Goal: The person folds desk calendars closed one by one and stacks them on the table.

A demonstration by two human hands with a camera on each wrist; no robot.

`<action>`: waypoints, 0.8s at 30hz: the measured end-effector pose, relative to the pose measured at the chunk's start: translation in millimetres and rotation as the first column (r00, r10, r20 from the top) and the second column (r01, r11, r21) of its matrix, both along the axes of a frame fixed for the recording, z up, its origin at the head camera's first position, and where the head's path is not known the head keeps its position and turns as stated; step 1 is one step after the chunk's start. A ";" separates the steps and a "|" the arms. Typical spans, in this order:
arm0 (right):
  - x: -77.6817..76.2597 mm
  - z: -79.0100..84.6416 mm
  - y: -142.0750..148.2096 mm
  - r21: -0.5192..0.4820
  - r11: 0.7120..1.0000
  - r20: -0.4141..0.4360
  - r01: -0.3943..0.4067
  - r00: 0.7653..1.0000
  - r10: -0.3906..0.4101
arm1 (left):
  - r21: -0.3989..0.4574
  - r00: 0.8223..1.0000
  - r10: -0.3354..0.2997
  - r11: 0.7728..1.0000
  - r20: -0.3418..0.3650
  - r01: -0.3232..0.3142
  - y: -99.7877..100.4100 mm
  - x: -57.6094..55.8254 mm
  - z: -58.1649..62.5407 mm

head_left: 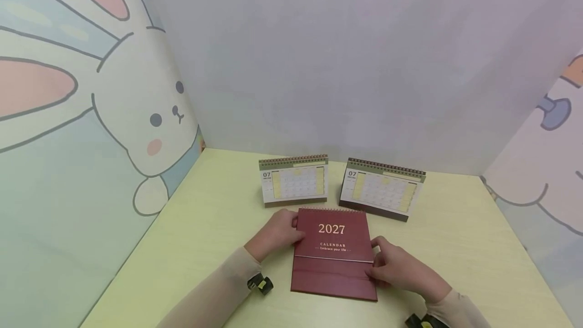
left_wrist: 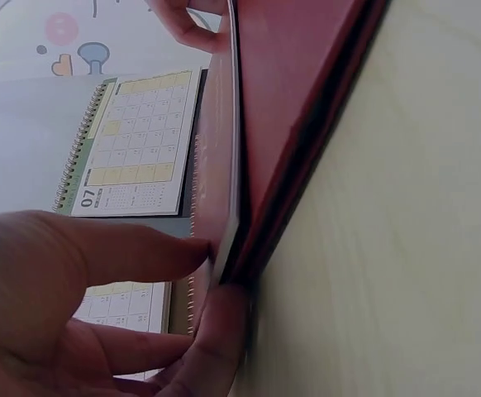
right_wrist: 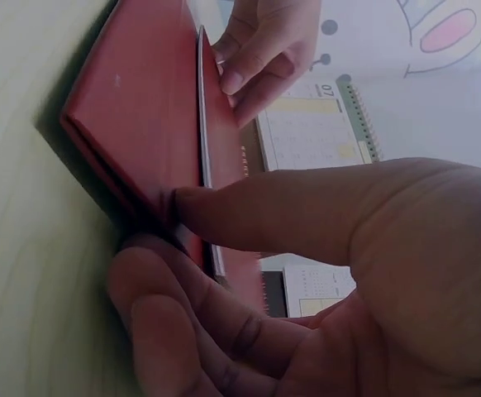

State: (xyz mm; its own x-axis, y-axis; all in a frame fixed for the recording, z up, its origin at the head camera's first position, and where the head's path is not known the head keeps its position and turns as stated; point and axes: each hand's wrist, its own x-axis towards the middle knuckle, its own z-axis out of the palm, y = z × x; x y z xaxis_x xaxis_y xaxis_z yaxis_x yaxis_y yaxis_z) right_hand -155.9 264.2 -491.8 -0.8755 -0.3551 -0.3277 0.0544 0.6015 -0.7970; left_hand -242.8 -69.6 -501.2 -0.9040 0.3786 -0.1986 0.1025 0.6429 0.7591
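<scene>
A dark red 2027 desk calendar (head_left: 332,239) lies nearly flat at the front middle, spiral binding toward the back. My left hand (head_left: 280,232) grips its left edge near the binding, thumb on the cover. On the opposite side my right hand (head_left: 396,267) pinches the lower right edge, thumb on top and fingers beneath in the right wrist view. Seen from the left wrist, the cover and pages (left_wrist: 230,124) stand a little apart from the red base (left_wrist: 294,66). Behind it stand two upright calendars, one on the left (head_left: 296,181) and one on the right (head_left: 382,189), both showing 07.
The pale yellow table (head_left: 214,186) runs back to a plain light wall (head_left: 319,65). A side panel with a cartoon rabbit (head_left: 136,100) borders the left, and another printed panel (head_left: 537,166) the right. Black devices (head_left: 260,284) sit at both wrists.
</scene>
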 end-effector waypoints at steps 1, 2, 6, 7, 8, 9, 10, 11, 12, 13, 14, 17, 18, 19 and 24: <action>-0.2 0.4 -0.1 0.011 1.000 -0.005 0.002 1.000 -0.002 | -0.005 1.000 0.000 1.000 0.000 0.000 0.1 0.3 0.4; -0.3 0.9 -0.2 0.019 1.000 -0.009 0.003 1.000 -0.003 | -0.010 1.000 -0.001 1.000 -0.002 0.001 0.2 0.6 0.6; 0.0 2.2 -0.5 0.037 0.999 -0.021 0.006 1.000 -0.005 | -0.027 1.000 -0.004 1.000 -0.005 0.004 0.6 2.0 2.2; 0.1 2.6 -0.5 0.037 0.999 -0.021 0.006 1.000 -0.005 | -0.029 1.000 -0.005 1.000 -0.006 0.004 0.6 2.1 2.4; 0.2 2.8 -0.6 0.039 0.999 -0.024 0.005 1.000 -0.004 | -0.031 1.000 -0.005 0.999 -0.007 0.005 0.6 2.1 2.5; 0.2 3.0 -0.5 0.042 0.999 -0.027 0.005 1.000 -0.003 | -0.033 1.000 -0.004 0.999 -0.006 0.004 0.5 2.2 2.6; 0.3 3.1 -0.5 0.045 0.999 -0.031 0.004 1.000 -0.003 | -0.035 1.000 -0.005 0.999 -0.008 0.005 0.6 1.9 2.6; 0.4 3.1 -0.5 0.048 0.999 -0.034 0.004 0.999 -0.003 | -0.038 1.000 -0.006 0.999 -0.009 0.005 0.5 1.6 2.4; 0.4 3.0 -0.6 0.050 0.999 -0.038 0.004 0.999 -0.002 | -0.041 1.000 -0.006 0.999 -0.010 0.005 0.5 1.4 2.3; 0.4 2.9 -0.6 0.053 0.999 -0.043 0.003 0.999 -0.001 | -0.044 1.000 -0.006 0.999 -0.012 0.006 0.5 1.1 2.2; 0.4 2.6 -0.7 0.057 0.998 -0.047 0.003 0.999 0.000 | -0.047 1.000 -0.006 0.999 -0.012 0.006 0.5 1.0 2.2; 0.3 1.2 -0.8 0.062 0.998 -0.053 0.002 0.999 0.001 | -0.056 1.000 -0.006 0.998 -0.016 0.006 0.4 0.7 2.4; 0.3 0.6 -0.8 0.065 0.998 -0.057 0.002 0.998 0.002 | -0.057 1.000 -0.007 0.998 -0.015 0.006 0.4 0.6 2.6; 0.3 0.1 -0.8 0.067 0.998 -0.057 0.002 0.998 0.002 | -0.057 1.000 -0.007 0.998 -0.014 0.006 0.5 0.6 2.7; 0.5 -1.2 -0.8 0.073 0.997 -0.065 -0.004 0.998 0.008 | -0.056 1.000 -0.010 0.998 -0.005 0.010 0.6 1.1 3.6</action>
